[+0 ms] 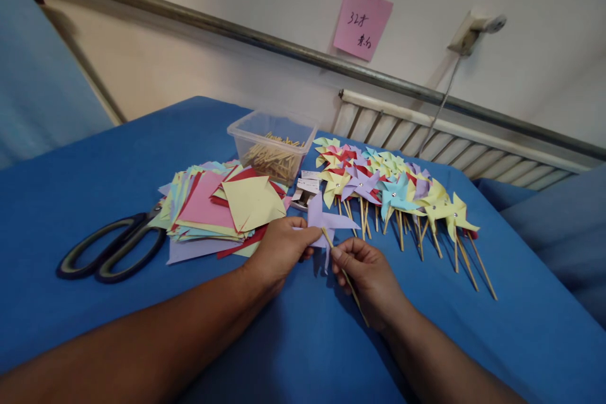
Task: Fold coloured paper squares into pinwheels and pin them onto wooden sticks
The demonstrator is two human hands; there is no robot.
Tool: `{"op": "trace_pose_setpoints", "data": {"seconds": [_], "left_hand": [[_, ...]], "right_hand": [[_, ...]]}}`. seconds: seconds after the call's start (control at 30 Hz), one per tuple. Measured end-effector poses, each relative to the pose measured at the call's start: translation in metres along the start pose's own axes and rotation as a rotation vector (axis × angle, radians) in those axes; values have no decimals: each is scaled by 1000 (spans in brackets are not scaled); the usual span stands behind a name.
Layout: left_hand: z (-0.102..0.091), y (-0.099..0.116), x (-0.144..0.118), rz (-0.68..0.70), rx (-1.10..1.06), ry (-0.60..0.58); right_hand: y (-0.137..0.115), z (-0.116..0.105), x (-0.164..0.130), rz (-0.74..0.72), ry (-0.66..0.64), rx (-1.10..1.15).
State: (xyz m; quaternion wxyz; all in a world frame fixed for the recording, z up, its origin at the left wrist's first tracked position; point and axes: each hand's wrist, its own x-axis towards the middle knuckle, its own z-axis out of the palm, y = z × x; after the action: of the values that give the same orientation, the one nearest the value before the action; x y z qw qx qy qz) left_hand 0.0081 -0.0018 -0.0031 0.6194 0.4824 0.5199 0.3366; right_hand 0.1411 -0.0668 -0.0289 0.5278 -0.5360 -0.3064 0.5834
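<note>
Between my hands is a purple paper pinwheel [338,221], its blades folded. My left hand [284,241] pinches the pinwheel near its centre, thumb on top. A thin wooden stick [353,290] lies across the centre of the pinwheel, and my right hand [363,271] grips it between thumb and fingers. Its upper end touches the paper by my left thumb. Whether a pin joins stick and paper is hidden. Just beyond my left hand is a small dish [300,202] with printed paper slips in or over it.
Left of my hands lies a stack of coloured paper squares [208,205], with large scissors [113,246] partly under it. Behind stands a clear plastic box [269,132] of wooden sticks. Several finished pinwheels [395,192] lie at the right on the blue cloth [142,341].
</note>
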Motion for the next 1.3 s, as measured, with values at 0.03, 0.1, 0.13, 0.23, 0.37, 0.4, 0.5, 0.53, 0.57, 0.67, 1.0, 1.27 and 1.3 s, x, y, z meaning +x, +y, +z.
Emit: {"op": "trace_pose_setpoints", "data": {"seconds": [0.03,0.1,0.13,0.23,0.37,0.4,0.5,0.53,0.57,0.67,1.0,1.27,1.3], "left_hand": [[0,0,0,3,0,-6],[-1,-1,-1,14,0,-14],[-1,-1,-1,20,1,-16],[-1,-2,-1,37,11,-17],[-1,-1,-1,57,23,-17],[-1,0,-1,61,27,-15],[-2,1,0,69,40,-19],[-2,1,0,69,39,-26],[-2,0,0,66,35,-35],[-2,-1,0,58,1,-66],[-3,-1,-4,71,-191,-143],[-6,4,-3,70,-319,-111],[-7,5,-2,82,-304,-95]], "right_hand": [[0,0,0,4,-3,1],[-1,0,-1,7,-5,3],[-1,0,-1,9,-9,3],[-1,-1,-1,11,-24,2],[-1,-3,1,7,-47,0],[0,-3,1,8,-50,-1],[1,-3,2,3,-48,4],[1,-3,2,-5,-46,9],[2,-2,2,-16,-42,16],[3,-1,2,-39,-23,35],[1,0,4,-32,-28,41],[0,2,5,-80,-39,101],[0,2,5,-85,-53,117]]}}
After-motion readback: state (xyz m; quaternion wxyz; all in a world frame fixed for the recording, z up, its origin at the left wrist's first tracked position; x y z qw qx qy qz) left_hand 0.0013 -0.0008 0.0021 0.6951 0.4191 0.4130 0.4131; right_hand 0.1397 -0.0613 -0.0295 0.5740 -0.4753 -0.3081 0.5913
